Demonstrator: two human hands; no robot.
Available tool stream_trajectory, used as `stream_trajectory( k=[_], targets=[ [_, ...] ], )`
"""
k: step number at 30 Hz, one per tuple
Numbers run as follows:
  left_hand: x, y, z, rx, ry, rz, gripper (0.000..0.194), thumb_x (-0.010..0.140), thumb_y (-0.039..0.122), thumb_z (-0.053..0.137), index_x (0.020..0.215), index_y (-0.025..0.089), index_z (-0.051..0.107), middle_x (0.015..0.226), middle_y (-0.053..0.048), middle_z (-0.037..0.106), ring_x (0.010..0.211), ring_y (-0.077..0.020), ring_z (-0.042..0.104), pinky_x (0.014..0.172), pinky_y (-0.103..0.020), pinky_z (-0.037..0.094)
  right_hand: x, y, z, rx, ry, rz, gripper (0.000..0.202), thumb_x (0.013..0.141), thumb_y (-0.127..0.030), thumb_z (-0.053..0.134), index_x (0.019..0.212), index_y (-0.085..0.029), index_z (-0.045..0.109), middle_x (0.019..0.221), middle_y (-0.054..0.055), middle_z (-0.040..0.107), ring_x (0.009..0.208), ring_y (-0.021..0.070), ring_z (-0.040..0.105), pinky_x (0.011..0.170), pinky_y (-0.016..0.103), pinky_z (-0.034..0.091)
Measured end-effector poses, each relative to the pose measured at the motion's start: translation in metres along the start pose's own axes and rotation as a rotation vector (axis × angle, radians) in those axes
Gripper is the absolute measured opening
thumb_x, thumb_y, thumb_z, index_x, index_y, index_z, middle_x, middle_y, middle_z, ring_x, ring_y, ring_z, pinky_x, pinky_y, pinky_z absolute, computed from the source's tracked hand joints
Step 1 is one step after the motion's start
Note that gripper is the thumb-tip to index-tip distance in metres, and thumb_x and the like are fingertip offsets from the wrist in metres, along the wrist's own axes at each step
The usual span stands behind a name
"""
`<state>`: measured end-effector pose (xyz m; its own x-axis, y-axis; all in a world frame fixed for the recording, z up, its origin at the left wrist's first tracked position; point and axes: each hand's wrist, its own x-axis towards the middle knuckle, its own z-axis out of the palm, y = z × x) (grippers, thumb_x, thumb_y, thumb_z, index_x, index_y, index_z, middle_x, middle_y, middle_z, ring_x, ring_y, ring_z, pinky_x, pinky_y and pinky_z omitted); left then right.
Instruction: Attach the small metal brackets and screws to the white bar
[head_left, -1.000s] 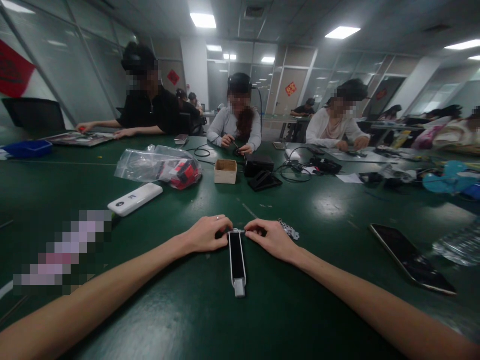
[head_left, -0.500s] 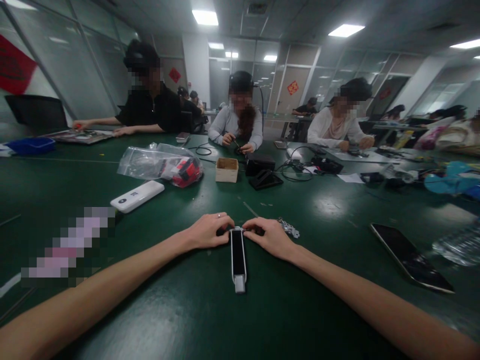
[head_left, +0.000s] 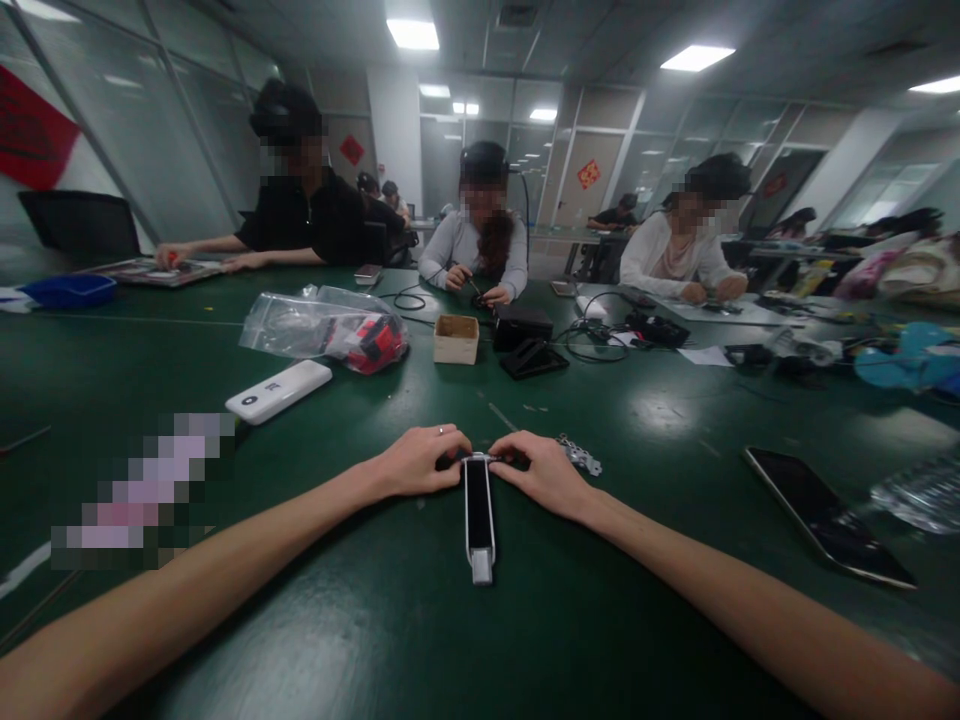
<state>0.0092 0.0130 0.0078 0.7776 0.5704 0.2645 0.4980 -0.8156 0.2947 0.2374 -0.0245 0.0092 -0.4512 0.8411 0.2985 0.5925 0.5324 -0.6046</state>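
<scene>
A long, narrow black device with a white edge (head_left: 480,505) lies on the green table in front of me, a light-coloured plug-like piece (head_left: 482,567) at its near end. At its far end, my left hand (head_left: 424,460) has thumb and fingers closed at the left corner. On the opposite corner my right hand (head_left: 541,470) pinches close to a small metal part (head_left: 493,458), too small to name. What either pinch holds is hidden. A silvery chain-like metal piece (head_left: 581,456) lies just behind my right hand.
A white power bank (head_left: 279,392) and a plastic bag with red and black contents (head_left: 330,332) lie left. A small open box (head_left: 456,340) stands ahead. A phone (head_left: 829,515) and clear plastic (head_left: 919,495) lie right. Several people work at the table's far side.
The whole view has shifted very slightly. Both hands stay at the far end of the black device, with almost no visible movement of the fingers.
</scene>
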Motion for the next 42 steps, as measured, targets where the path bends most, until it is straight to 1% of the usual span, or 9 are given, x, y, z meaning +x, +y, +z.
stream_trajectory(
  k=[7, 10, 13, 21, 28, 34, 36, 42],
  targets=[
    [0.0005, 0.0011, -0.0013, 0.003, -0.002, -0.004, 0.019, 0.083, 0.026, 0.050, 0.097, 0.017, 0.060, 0.079, -0.001, 0.056, 0.067, -0.0127, 0.054, 0.062, -0.022, 0.041, -0.0002, -0.0027, -0.0007, -0.006, -0.013, 0.012, 0.014, 0.082, -0.022, 0.064, 0.095, -0.017, 0.065, 0.092, 0.004, 0.066, 0.081, 0.0158, 0.059, 0.070, 0.029, 0.049],
    [0.0000, 0.0007, -0.0009, 0.004, 0.001, -0.004, 0.019, 0.083, 0.025, 0.049, 0.096, 0.017, 0.060, 0.078, -0.001, 0.056, 0.067, -0.0125, 0.054, 0.062, -0.021, 0.040, -0.0006, -0.0031, 0.0006, -0.043, 0.022, -0.016, 0.014, 0.082, -0.021, 0.064, 0.095, -0.016, 0.064, 0.092, 0.005, 0.065, 0.083, 0.0169, 0.058, 0.074, 0.031, 0.048],
    [-0.0004, -0.0008, 0.0005, 0.007, 0.006, 0.007, 0.019, 0.083, 0.025, 0.049, 0.098, 0.017, 0.060, 0.080, -0.001, 0.056, 0.066, -0.0121, 0.054, 0.062, -0.021, 0.040, -0.0010, -0.0027, 0.0014, -0.081, 0.045, -0.050, 0.010, 0.083, -0.020, 0.061, 0.091, -0.016, 0.064, 0.090, 0.005, 0.065, 0.085, 0.0178, 0.057, 0.076, 0.033, 0.046],
    [-0.0008, 0.0000, 0.0003, 0.010, 0.008, 0.007, 0.019, 0.084, 0.026, 0.049, 0.097, 0.017, 0.059, 0.081, -0.001, 0.056, 0.067, -0.0124, 0.055, 0.062, -0.021, 0.041, -0.0011, -0.0013, 0.0022, -0.099, 0.037, -0.097, 0.007, 0.087, -0.022, 0.058, 0.090, -0.017, 0.062, 0.090, 0.005, 0.063, 0.085, 0.0181, 0.055, 0.076, 0.033, 0.046],
    [-0.0012, 0.0028, -0.0019, 0.007, 0.009, -0.006, 0.020, 0.085, 0.026, 0.048, 0.098, 0.017, 0.060, 0.082, -0.001, 0.057, 0.068, -0.0125, 0.055, 0.062, -0.022, 0.041, -0.0017, -0.0014, 0.0044, -0.155, 0.070, -0.118, 0.004, 0.083, -0.017, 0.060, 0.087, -0.017, 0.061, 0.087, 0.004, 0.062, 0.084, 0.0177, 0.054, 0.075, 0.033, 0.045],
    [-0.0006, 0.0048, -0.0045, 0.005, 0.005, -0.023, 0.019, 0.084, 0.026, 0.048, 0.096, 0.017, 0.060, 0.083, -0.002, 0.057, 0.068, -0.0127, 0.056, 0.062, -0.021, 0.042, -0.0014, -0.0051, 0.0055, -0.239, 0.083, -0.123, 0.005, 0.082, -0.017, 0.061, 0.087, -0.017, 0.062, 0.087, 0.004, 0.062, 0.084, 0.0180, 0.053, 0.075, 0.032, 0.044],
    [-0.0008, 0.0042, -0.0039, 0.008, 0.009, -0.024, 0.019, 0.084, 0.026, 0.048, 0.096, 0.017, 0.060, 0.082, -0.002, 0.058, 0.067, -0.0127, 0.056, 0.061, -0.022, 0.042, -0.0014, -0.0053, 0.0064, -0.264, 0.093, -0.114, 0.005, 0.082, -0.017, 0.062, 0.086, -0.017, 0.062, 0.087, 0.005, 0.062, 0.084, 0.0182, 0.053, 0.075, 0.032, 0.044],
    [-0.0013, 0.0031, -0.0020, 0.014, 0.022, -0.010, 0.018, 0.084, 0.026, 0.048, 0.096, 0.017, 0.059, 0.083, -0.003, 0.059, 0.072, -0.0140, 0.057, 0.064, -0.023, 0.042, -0.0024, -0.0024, 0.0087, -0.301, 0.114, -0.128, 0.007, 0.081, -0.017, 0.061, 0.088, -0.017, 0.061, 0.089, 0.005, 0.062, 0.086, 0.0190, 0.053, 0.077, 0.034, 0.044]
  ],
)
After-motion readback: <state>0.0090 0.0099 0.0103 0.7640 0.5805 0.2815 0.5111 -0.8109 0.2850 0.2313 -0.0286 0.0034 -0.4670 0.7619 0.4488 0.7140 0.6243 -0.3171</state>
